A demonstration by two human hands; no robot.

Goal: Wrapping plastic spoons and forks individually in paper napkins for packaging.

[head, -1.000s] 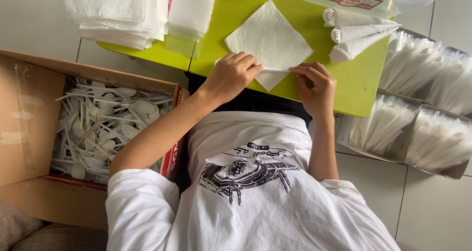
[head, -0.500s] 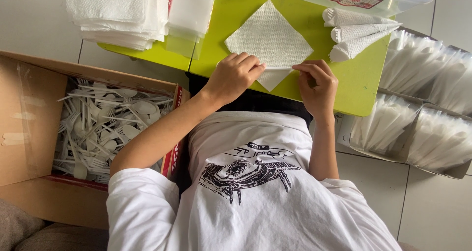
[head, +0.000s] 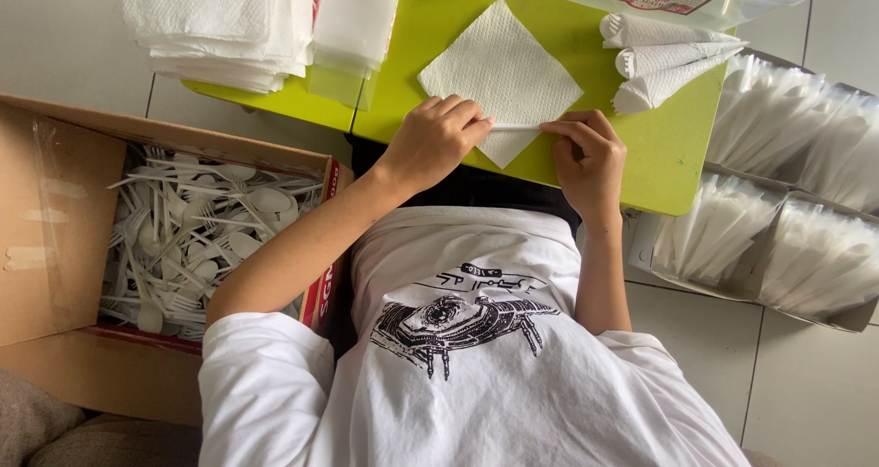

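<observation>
Hands meet at the near corner of a white paper napkin (head: 499, 75) lying diamond-wise on a lime-green table (head: 678, 146). Left hand (head: 438, 139) has fingers curled over the folded edge, pressing it down; right hand (head: 589, 156) pinches the same fold between thumb and forefinger. Rolled napkins (head: 664, 59) lie at two o'clock, a napkin stack (head: 215, 23) at ten, and a cardboard box of white plastic cutlery (head: 188, 238) at eight.

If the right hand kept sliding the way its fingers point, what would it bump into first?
The right hand points across the white napkin toward the left hand, so it would probably meet those fingertips first, with only the napkin's folded edge between.
</observation>
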